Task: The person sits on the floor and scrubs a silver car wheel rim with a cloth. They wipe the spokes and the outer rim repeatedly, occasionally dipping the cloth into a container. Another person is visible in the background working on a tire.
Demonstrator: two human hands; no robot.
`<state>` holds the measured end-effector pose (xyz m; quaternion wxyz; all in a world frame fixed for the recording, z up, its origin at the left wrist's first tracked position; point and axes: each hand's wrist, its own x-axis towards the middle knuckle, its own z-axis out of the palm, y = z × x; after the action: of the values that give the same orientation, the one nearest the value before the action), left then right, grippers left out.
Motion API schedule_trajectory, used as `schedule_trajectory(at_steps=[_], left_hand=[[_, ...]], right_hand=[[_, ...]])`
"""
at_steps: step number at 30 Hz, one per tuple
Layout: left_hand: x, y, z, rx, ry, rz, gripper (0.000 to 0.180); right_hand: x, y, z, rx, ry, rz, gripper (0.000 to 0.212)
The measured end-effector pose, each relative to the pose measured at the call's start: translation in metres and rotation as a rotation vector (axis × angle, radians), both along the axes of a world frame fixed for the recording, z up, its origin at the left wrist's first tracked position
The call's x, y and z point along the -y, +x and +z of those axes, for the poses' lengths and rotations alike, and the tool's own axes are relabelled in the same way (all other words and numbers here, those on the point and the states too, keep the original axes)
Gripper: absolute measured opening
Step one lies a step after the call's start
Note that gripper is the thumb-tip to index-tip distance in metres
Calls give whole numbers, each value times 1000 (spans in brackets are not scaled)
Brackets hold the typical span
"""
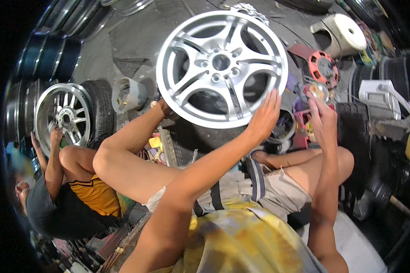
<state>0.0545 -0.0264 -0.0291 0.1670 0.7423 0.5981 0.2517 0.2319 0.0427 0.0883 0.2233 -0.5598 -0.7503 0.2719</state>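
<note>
A silver alloy wheel rim [255, 59] with split spokes stands in front of me, its face tilted up toward me. My left hand [267, 111] lies along the rim's lower right edge, fingers stretched out. To the right of the rim, my right hand [323, 119] is raised with its fingers pinched together. A small reddish and pale thing [315, 92] shows at those fingertips, too unclear to name. Behind that hand is an orange-red reel [323, 67]. Beneath the rim's right side sits a round bucket [282, 125], partly covered by my left hand.
At left, another person [54, 200] sits with a hand on a second rim [66, 117], beside a tyre [100, 107]. A grey bucket [128, 94] stands between us. A white stool [341, 34] lies tipped at back right, above a white box-shaped device [380, 98]. Stacked rims line the left.
</note>
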Motion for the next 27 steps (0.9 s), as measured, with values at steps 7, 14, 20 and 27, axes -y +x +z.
schedule_trajectory(at_steps=[7, 14, 20, 27], left_hand=[[138, -177, 43, -359, -349, -123, 62], [53, -298, 40, -256, -167, 582, 23], [-50, -350, 24, -395, -44, 725, 22], [-232, -319, 0, -408, 31, 514, 26]], right_hand=[[-1, -23, 15, -118, 13, 190, 26], [2, -23, 30, -137, 2, 112, 24], [10, -2, 25, -102, -23, 27, 22], [6, 15, 17, -97, -45, -91, 21]])
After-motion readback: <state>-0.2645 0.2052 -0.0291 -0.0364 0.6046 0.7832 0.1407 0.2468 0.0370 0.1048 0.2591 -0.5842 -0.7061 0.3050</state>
